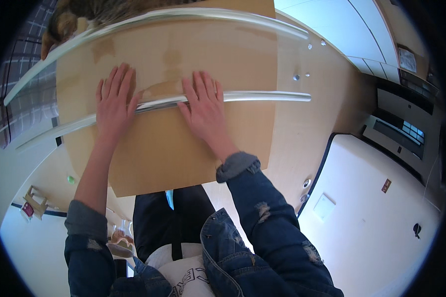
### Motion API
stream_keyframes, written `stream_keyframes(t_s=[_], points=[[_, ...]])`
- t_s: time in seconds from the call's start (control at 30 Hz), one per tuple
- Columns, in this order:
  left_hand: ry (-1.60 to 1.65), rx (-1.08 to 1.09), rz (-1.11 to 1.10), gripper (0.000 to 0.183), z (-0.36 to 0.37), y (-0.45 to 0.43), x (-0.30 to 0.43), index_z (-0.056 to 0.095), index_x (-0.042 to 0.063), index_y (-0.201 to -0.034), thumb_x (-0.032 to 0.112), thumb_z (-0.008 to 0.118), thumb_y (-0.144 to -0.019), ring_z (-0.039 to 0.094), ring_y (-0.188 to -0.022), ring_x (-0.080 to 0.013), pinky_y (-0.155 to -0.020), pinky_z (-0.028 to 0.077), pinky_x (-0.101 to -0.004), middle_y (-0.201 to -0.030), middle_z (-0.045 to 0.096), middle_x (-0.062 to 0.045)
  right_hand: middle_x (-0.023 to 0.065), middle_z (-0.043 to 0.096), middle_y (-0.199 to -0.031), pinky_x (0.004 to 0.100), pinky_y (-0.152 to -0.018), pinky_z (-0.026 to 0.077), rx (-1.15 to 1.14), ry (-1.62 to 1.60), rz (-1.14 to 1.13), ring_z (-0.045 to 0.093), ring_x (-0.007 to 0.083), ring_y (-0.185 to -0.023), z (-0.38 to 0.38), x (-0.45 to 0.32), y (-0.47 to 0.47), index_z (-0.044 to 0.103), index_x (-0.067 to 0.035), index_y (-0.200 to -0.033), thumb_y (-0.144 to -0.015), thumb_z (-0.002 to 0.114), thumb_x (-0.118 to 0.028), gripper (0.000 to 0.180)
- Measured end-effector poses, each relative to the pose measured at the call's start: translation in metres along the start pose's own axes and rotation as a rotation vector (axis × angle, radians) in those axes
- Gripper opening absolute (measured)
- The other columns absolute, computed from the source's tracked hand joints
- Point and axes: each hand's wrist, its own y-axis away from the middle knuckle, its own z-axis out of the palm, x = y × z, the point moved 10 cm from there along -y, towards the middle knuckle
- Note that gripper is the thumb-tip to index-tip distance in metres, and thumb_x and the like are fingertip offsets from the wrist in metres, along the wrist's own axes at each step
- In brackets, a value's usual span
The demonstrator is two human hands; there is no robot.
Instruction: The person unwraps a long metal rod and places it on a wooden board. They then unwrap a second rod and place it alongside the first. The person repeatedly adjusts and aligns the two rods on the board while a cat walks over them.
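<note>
A brown sheet, perhaps cardboard or wood (171, 148), lies before me. Across its middle runs a long shiny metal tube or rod (160, 104), which sticks out past both sides. My left hand (114, 98) rests flat over this tube, palm down, fingers pointing away from me. To its right, my right hand (204, 102) lies palm down over the same tube, its thumb out to the side. Neither hand is wrapped around the tube; the palms' contact is hidden. A second similar tube (193, 14) spans the sheet's far edge, apart from both hands.
A cat with mottled fur (115, 9) is beyond the far tube at the upper left. Plaid fabric (26, 70) lies at the left. A small green object (71, 180) and a wooden chair (35, 202) are on the left, and a white wall (360, 178) is on the right.
</note>
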Motion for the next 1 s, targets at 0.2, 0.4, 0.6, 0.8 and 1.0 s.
stream_keyframes(t_s=[0.2,0.4,0.6,0.8,1.0], points=[[0.014,-0.122,-0.026,0.061,0.014,0.049,-0.03,0.046,0.02,-0.165,0.032,0.06,-0.107,0.039,-0.159,-0.0212,-0.133,0.021,-0.0513,-0.17,0.046,0.001,0.0172,0.047,-0.165,0.0599,-0.126,0.032,0.061,0.126,-0.054,0.04,0.0413,-0.155,0.004,0.018,-0.062,0.059,-0.012,-0.149,-0.104,0.063,-0.038,0.052],[-0.047,0.157,-0.258,0.049,-0.023,0.102,-0.193,0.052,0.018,-0.16,0.029,0.051,-0.112,0.039,-0.16,-0.0245,-0.133,0.017,-0.0528,-0.166,0.052,-0.003,0.0161,0.067,-0.136,0.051,-0.115,0.045,0.147,0.138,0.089,0.06,0.0363,-0.132,-0.023,0.217,0.009,0.07,-0.005,-0.125,-0.107,0.057,-0.018,0.026],[-0.267,0.134,-0.676,0.044,-0.055,0.176,-0.398,0.059,0.012,-0.153,0.032,0.045,-0.116,0.038,-0.158,-0.0403,-0.126,0.033,-0.0588,-0.166,0.05,-0.016,0.0146,0.071,-0.136,0.0421,-0.108,0.053,0.437,0.552,0.477,0.067,0.0307,-0.126,-0.123,0.545,0.107,0.072,-0.004,-0.137,-0.103,0.061,-0.028,0.043],[-0.285,0.114,-0.899,0.064,-0.082,0.221,-0.563,0.058,-0.009,-0.146,0.043,0.061,-0.107,0.055,-0.137,-0.0517,-0.12,0.043,-0.0539,-0.147,0.06,-0.034,0.0155,0.075,-0.133,0.0392,-0.112,0.052,0.392,-0.615,0.906,0.069,0.0269,-0.126,-0.103,0.665,0.128,0.072,0.001,-0.137,-0.111,0.061,-0.03,0.042],[0.188,0.029,-1.116,0.048,-0.09,0.246,-0.619,0.081,0.005,-0.122,0.046,0.066,-0.102,0.071,-0.096,-0.0259,-0.089,0.054,-0.04,-0.098,0.077,-0.013,0.0127,0.08,-0.117,0.035,-0.103,0.058,0.548,-0.753,1.03,0.075,0.0237,-0.112,-0.125,0.65,0.12,0.076,0.003,-0.128,-0.111,0.061,-0.025,0.036]])
